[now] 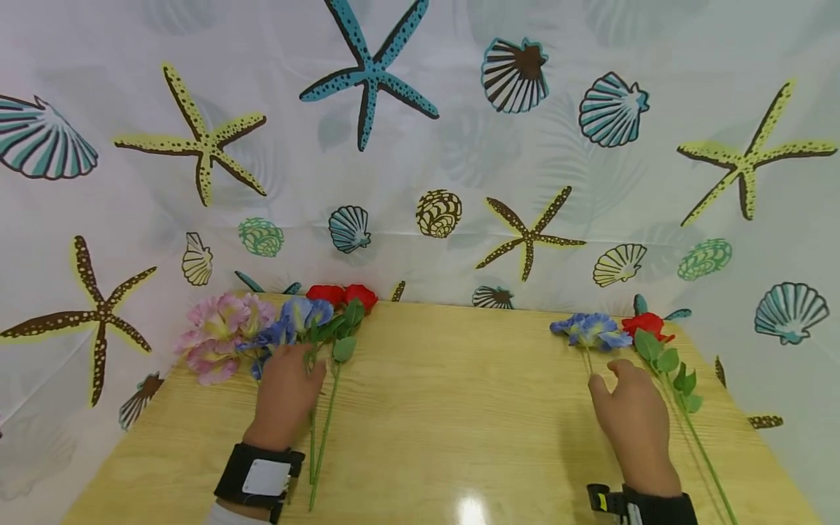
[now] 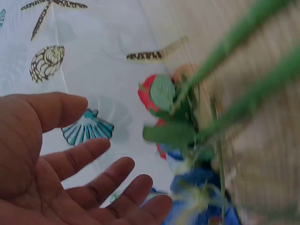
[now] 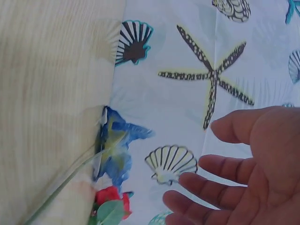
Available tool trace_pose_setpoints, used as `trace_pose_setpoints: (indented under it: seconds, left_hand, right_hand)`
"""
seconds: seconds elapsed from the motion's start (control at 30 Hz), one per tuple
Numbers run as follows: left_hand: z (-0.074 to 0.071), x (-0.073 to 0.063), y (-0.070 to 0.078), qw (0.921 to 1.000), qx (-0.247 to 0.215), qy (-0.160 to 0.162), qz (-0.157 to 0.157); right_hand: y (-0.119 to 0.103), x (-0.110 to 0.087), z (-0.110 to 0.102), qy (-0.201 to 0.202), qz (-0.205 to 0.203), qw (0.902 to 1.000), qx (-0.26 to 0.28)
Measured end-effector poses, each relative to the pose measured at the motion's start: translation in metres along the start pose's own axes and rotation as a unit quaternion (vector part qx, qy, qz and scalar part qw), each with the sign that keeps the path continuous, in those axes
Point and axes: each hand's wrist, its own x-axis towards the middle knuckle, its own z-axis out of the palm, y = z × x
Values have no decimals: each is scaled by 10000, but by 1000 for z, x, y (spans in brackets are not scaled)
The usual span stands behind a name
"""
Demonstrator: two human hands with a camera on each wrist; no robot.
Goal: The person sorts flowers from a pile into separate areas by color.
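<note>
- Printed cloth backdrop [image 1: 420, 146] with starfish and shells rises beyond both hands, past the far edge of the bench.
- Pale wood bench [image 1: 459, 408] lies under both hands and carries all the flowers.
- Left bunch of flowers [image 1: 275, 328] lies just beyond the left hand [image 1: 286, 394]: pink blooms [image 1: 219, 335] far-left of the fingers, blue blooms [image 1: 298, 317] straight ahead of them, red blooms [image 1: 341, 295] ahead and to the inner side. Green stems [image 1: 321, 437] run back along the inner side of this hand, towards the wrist.
- Left hand rests palm down over the stems, touching or just above them; the wrist view shows its fingers [image 2: 108, 173] spread and loosely bent, gripping nothing.
- Right hand [image 1: 633, 423] hovers palm down, fingers [image 3: 220, 168] spread and relaxed, holding nothing.
- Red rose [image 1: 646, 324] with leaves lies ahead of the right hand on its outer side, its stem [image 1: 702, 452] running back beside the hand.
- Blue flower [image 1: 590, 329] lies just beyond the right fingertips, its thin stem reaching towards them; whether they touch I cannot tell.
</note>
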Motion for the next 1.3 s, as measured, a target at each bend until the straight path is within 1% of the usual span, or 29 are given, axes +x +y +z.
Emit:
trace_pose_setpoints:
  seconds: [0.07, 0.13, 0.2, 0.3, 0.37, 0.47, 0.57, 0.6, 0.67, 0.7, 0.83, 0.87, 0.93, 1.0, 1.1, 1.17, 1.23, 1.3]
  left_hand:
    - [-12, 2, -12, 9996, 223, 1, -197]
    - [-24, 5, -23, 9981, 409, -109, -450]
    - [-35, 8, -34, 9961, 584, -298, -585]
    - [-47, 13, -49, 9929, 668, -604, -776]
    - [-51, 15, -55, 9909, 735, -787, -813]
    - [-54, 15, -61, 9874, 772, -1002, -946]
    - [-52, 15, -64, 9859, 744, -1074, -1043]
    - [-52, 14, -64, 9858, 732, -1058, -1077]
    - [-49, 13, -68, 9883, 718, -880, -1020]
    - [-48, 12, -70, 9901, 704, -735, -968]
    - [-42, 10, -78, 9953, 648, 80, -720]
    - [-41, 10, -78, 9955, 612, 236, -683]
    - [-41, 11, -78, 9954, 471, 440, -708]
    - [-42, 12, -74, 9956, 339, 547, -688]
    - [-45, 13, -64, 9952, 88, 659, -716]
    - [-47, 14, -57, 9954, -10, 700, -661]
    - [-50, 14, -51, 9957, -96, 617, -679]
    - [-52, 15, -46, 9963, -133, 435, -730]
  right_hand:
    - [-4, 0, 2, 133, -194, 9997, 22]
    - [-7, 1, 4, 141, -327, 9993, 126]
    - [-10, 1, 5, -32, -334, 9987, 395]
    - [-12, 1, 9, -365, -263, 9963, 734]
    - [-11, -2, 11, -514, -211, 9949, 841]
    - [-7, -5, 16, -598, -271, 9954, 702]
    - [-2, -10, 19, -688, -312, 9953, 599]
    - [-1, -10, 20, -710, -330, 9952, 581]
    - [1, -13, 22, -726, -351, 9950, 586]
    - [2, -14, 23, -723, -361, 9950, 591]
    - [2, -16, 24, -639, -415, 9953, 601]
    - [2, -16, 24, -637, -411, 9952, 614]
    - [1, -16, 24, -629, -393, 9952, 630]
    - [1, -16, 24, -632, -356, 9952, 656]
    - [0, -15, 24, -659, -285, 9950, 700]
    - [-1, -14, 24, -673, -243, 9947, 732]
    - [-2, -14, 25, -687, -208, 9945, 765]
    - [-3, -15, 25, -674, -223, 9944, 783]
